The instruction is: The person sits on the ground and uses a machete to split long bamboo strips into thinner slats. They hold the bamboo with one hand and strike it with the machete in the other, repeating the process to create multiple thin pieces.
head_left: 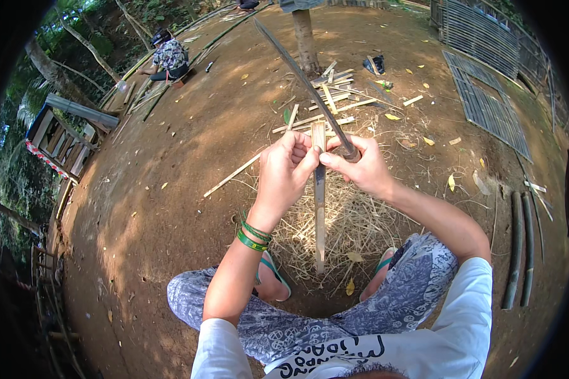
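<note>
Over the ground between my knees, my left hand (pixel 282 170) pinches a long flat bamboo strip (pixel 320 215) near its upper end. The strip hangs down almost to the ground between my feet. Closed around the handle of a machete is my right hand (pixel 365 168), its thumb resting against the strip beside my left fingers. From that hand the dark machete blade (pixel 310 90) slants up and to the left, passing just beyond the strip's top end. Below both hands spreads a heap of pale bamboo shavings (pixel 354 227).
Split bamboo strips (pixel 341 95) lie scattered ahead, near a tree trunk (pixel 305 41). Dark bamboo poles (pixel 516 252) rest at right, below a slatted bamboo panel (pixel 490 104). Another person (pixel 170 57) squats at the far left among long poles. A small shelter (pixel 60 142) stands at left.
</note>
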`<state>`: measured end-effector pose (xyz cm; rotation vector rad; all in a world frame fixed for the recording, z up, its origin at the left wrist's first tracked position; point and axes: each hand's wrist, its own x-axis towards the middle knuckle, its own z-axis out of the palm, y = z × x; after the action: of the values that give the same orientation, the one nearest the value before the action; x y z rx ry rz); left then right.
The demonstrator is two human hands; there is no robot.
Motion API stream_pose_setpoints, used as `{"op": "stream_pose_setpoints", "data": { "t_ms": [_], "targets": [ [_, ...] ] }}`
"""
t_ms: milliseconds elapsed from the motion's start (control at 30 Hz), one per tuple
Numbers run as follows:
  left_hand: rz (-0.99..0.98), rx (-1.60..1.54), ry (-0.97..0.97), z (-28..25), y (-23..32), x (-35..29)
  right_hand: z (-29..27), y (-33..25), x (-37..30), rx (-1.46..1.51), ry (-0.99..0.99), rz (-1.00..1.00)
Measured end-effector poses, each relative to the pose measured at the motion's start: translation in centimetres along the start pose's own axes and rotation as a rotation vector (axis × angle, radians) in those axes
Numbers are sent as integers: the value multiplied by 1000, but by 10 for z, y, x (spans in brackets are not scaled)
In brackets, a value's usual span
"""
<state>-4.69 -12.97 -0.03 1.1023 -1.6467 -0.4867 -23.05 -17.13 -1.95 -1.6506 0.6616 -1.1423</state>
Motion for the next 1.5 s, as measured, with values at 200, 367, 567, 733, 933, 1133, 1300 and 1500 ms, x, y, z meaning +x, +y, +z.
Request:
{"op": "stream_pose_setpoints", "data": {
  "t_ms": [200, 367, 567, 733, 933, 1133, 1300, 1500],
  "targets": [
    [-22, 56, -43, 4, -8, -10, -10, 14, 2, -50, -1, 29],
    [-42, 46, -18, 6, -8, -14, -11, 16, 1, -96, -18, 30],
    [-30, 38, 9, 6, -14, -16, -10, 15, -2, -64, -56, 73],
    [1, 64, -47, 7, -13, -22, -4, 18, -1, -38, -28, -3],
    [-50, -13, -68, 8, -15, -25, -10, 23, -1, -52, -70, -2],
    [-81, -89, -101, 5, -12, -25, -16, 20, -2, -55, -127, -9],
    [21, -6, -110, 5, -5, -22, -15, 14, -5, -68, -131, -10],
    [-27, -91, -183, -1, -3, -19, -14, 14, -4, 47, -136, -47]
  ]
}}
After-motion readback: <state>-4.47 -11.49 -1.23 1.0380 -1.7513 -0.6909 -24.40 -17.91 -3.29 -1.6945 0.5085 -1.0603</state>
